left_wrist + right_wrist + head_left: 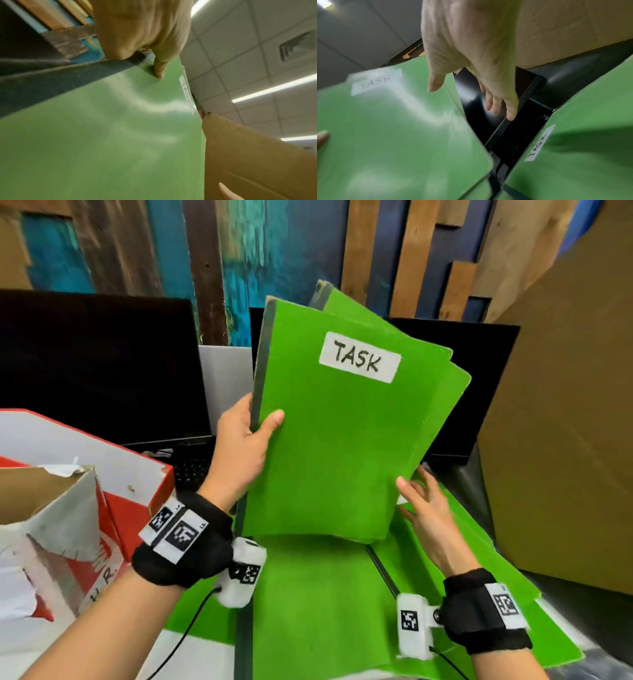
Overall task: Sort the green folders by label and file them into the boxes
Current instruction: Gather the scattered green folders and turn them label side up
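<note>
My left hand (251, 433) grips the dark spine of a green folder (335, 440) labelled TASK, thumb on the front cover, fingers hidden behind. A second green folder (455, 392) is held behind it, fanned out to the right. In the left wrist view the thumb (159, 69) presses the green cover (102, 135). My right hand (424, 508) hovers by the held folder's lower right edge with fingers spread, holding nothing; in the right wrist view the fingers (498, 102) hang loose over a black monitor. More green folders (315, 604) lie flat below, one labelled TASK (573, 155).
A red and white box (113, 474) stands open at the left, with a torn white and red box (51, 529) before it. A big brown cardboard box (561, 440) fills the right. Black monitors (96, 364) and a keyboard (191, 470) stand behind.
</note>
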Action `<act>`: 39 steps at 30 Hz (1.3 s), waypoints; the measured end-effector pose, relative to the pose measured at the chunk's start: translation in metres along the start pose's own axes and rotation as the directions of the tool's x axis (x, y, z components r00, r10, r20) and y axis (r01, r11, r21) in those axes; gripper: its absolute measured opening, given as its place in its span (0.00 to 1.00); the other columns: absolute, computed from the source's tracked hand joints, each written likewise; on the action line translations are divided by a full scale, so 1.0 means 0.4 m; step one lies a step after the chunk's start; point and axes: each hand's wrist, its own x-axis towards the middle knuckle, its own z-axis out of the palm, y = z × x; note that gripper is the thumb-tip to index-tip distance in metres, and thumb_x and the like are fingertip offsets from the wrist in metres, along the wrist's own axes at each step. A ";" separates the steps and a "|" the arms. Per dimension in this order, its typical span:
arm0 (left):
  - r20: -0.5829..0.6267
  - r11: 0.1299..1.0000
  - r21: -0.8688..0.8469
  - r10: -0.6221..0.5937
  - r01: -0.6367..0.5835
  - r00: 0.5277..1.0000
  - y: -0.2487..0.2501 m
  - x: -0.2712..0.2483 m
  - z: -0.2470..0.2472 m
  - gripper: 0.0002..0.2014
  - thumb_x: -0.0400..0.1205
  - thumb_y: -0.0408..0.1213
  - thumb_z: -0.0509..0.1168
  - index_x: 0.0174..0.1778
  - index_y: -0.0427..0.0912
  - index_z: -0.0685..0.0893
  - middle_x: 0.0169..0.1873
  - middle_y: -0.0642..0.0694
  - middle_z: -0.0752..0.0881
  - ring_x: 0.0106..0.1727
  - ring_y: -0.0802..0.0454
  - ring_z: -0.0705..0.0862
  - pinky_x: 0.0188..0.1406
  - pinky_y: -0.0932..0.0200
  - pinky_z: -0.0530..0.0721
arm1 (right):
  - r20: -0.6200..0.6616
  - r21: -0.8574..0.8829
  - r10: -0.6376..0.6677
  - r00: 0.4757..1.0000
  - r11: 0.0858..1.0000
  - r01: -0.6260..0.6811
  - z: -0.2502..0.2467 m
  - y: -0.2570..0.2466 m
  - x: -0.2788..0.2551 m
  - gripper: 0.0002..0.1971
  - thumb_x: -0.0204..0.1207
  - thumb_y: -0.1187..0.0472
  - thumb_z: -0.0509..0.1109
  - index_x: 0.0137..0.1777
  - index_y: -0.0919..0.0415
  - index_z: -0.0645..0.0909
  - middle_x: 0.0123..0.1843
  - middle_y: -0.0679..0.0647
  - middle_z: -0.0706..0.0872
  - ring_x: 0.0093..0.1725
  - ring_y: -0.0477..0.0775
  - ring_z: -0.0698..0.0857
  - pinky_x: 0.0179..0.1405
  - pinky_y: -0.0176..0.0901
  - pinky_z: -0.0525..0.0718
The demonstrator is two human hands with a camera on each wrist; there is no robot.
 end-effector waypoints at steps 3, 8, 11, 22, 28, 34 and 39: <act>0.015 0.975 -0.071 -0.209 0.209 0.978 -0.067 -0.038 0.022 0.12 0.83 0.31 0.65 0.61 0.36 0.80 0.55 0.43 0.88 0.53 0.57 0.87 0.56 0.56 0.85 | 0.028 0.050 -0.015 0.999 0.999 0.014 0.013 -0.007 -0.009 0.60 0.41 0.41 0.88 0.77 0.58 0.69 0.70 0.56 0.83 0.67 0.54 0.84 0.73 0.60 0.76; 0.097 0.827 0.148 -0.558 0.543 0.824 -0.156 -0.087 0.017 0.26 0.82 0.37 0.67 0.72 0.32 0.64 0.69 0.41 0.78 0.67 0.47 0.78 0.68 0.50 0.77 | -0.002 -0.095 -0.022 1.000 0.995 0.022 0.003 0.002 -0.001 0.32 0.69 0.71 0.76 0.72 0.59 0.71 0.62 0.52 0.86 0.57 0.52 0.87 0.60 0.50 0.84; 0.162 0.574 0.544 -0.787 0.612 0.595 -0.200 -0.119 -0.009 0.44 0.80 0.40 0.70 0.80 0.31 0.46 0.76 0.37 0.70 0.61 0.44 0.82 0.52 0.55 0.87 | 0.020 -0.301 0.116 0.993 0.948 -0.104 0.011 0.058 0.015 0.31 0.72 0.73 0.74 0.74 0.60 0.69 0.57 0.53 0.85 0.52 0.54 0.87 0.57 0.52 0.86; 0.108 0.260 0.792 -0.950 0.552 0.293 -0.293 -0.211 -0.078 0.46 0.78 0.34 0.71 0.81 0.35 0.44 0.74 0.31 0.69 0.35 0.43 0.85 0.25 0.53 0.88 | -0.429 -0.795 0.074 0.900 0.441 -0.416 -0.216 0.116 0.077 0.36 0.69 0.52 0.79 0.75 0.62 0.72 0.74 0.69 0.72 0.74 0.70 0.71 0.72 0.65 0.70; 0.126 0.247 0.811 -0.959 0.530 0.254 -0.284 -0.197 -0.064 0.50 0.75 0.33 0.74 0.82 0.38 0.44 0.78 0.29 0.63 0.32 0.40 0.86 0.19 0.54 0.86 | -0.458 -0.817 0.244 0.855 0.262 -0.513 -0.299 0.147 0.081 0.47 0.61 0.45 0.83 0.76 0.64 0.67 0.77 0.65 0.72 0.76 0.68 0.71 0.74 0.65 0.71; 0.108 0.226 0.817 -0.964 0.531 0.244 -0.291 -0.198 -0.060 0.49 0.74 0.34 0.75 0.82 0.38 0.47 0.77 0.30 0.64 0.35 0.41 0.85 0.33 0.48 0.90 | -0.447 -0.845 0.292 0.846 0.171 -0.506 -0.273 0.141 0.075 0.55 0.58 0.34 0.80 0.79 0.63 0.63 0.80 0.66 0.65 0.79 0.68 0.63 0.76 0.67 0.67; 0.133 0.261 0.790 -0.956 0.555 0.260 -0.292 -0.199 -0.057 0.50 0.72 0.34 0.77 0.82 0.41 0.48 0.79 0.34 0.62 0.37 0.44 0.84 0.26 0.52 0.89 | -0.489 -0.832 0.272 0.829 0.141 -0.537 -0.274 0.131 0.068 0.53 0.58 0.34 0.80 0.77 0.62 0.64 0.78 0.66 0.66 0.78 0.68 0.63 0.74 0.69 0.66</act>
